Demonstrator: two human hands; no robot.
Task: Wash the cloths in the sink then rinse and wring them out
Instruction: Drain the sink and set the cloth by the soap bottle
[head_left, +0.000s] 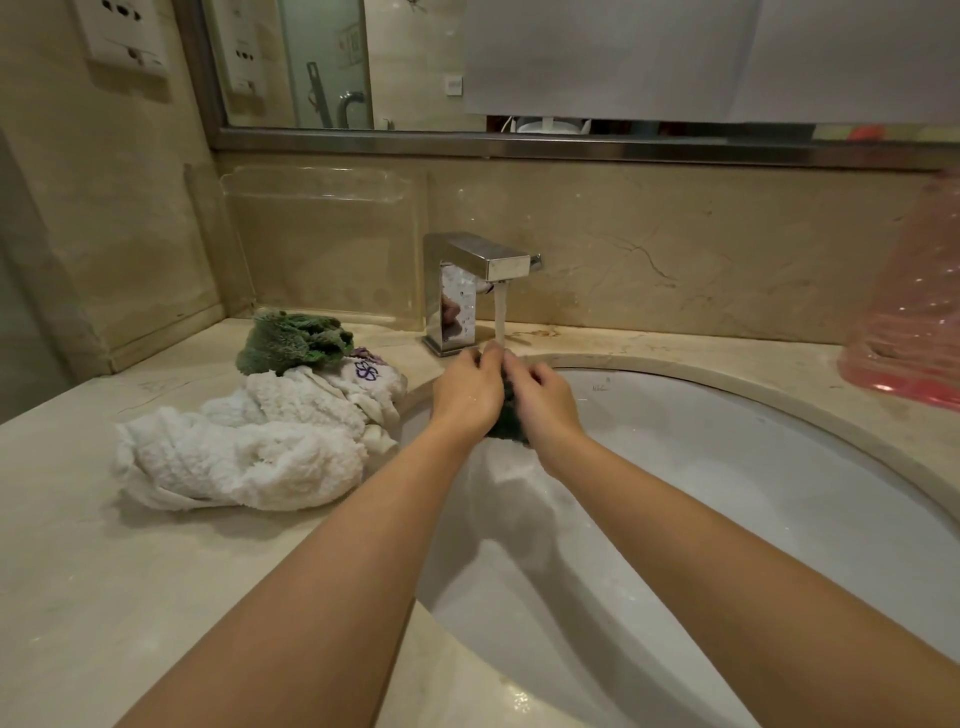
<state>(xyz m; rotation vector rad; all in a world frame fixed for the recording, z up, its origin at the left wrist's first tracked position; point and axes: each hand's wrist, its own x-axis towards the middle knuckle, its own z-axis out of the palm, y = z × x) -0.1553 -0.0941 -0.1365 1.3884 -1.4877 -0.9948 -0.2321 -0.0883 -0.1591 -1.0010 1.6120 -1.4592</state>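
Both my hands are over the white sink (779, 467), under the running water of the chrome faucet (467, 291). My left hand (465, 392) and my right hand (545, 402) grip a small dark green cloth (506, 426) bunched between them, mostly hidden by my fingers. The stream falls right where my fingertips meet. On the counter to the left lies a crumpled white cloth (239, 457), a white cloth with purple embroidery (363, 376) behind it, and another green cloth (293, 340) on top at the back.
The beige marble counter (130, 597) surrounds the sink. A pink plastic bag (909, 312) stands at the far right. A mirror (467, 62) runs along the wall behind the faucet, with a power socket (124, 36) at the upper left.
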